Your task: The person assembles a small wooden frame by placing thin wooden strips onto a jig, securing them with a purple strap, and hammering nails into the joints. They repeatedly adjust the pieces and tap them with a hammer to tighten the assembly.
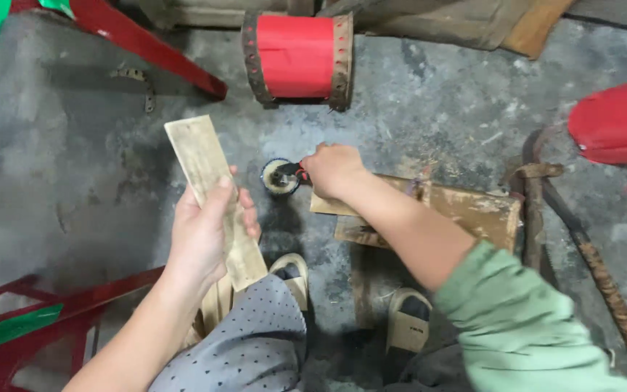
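Head view: our left hand [205, 232] grips the upright wooden slat [215, 199]; our right hand [332, 168] clutches a brush [289, 171] dipped in the small pot [279, 178].

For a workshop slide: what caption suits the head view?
Left hand holds a wooden slat while right hand dips a brush into a small pot.

We saw no labels, signs or screens. The one container was a small round tin [280, 177] on the floor, dark-rimmed with pale contents, just beside our right hand [332, 169].
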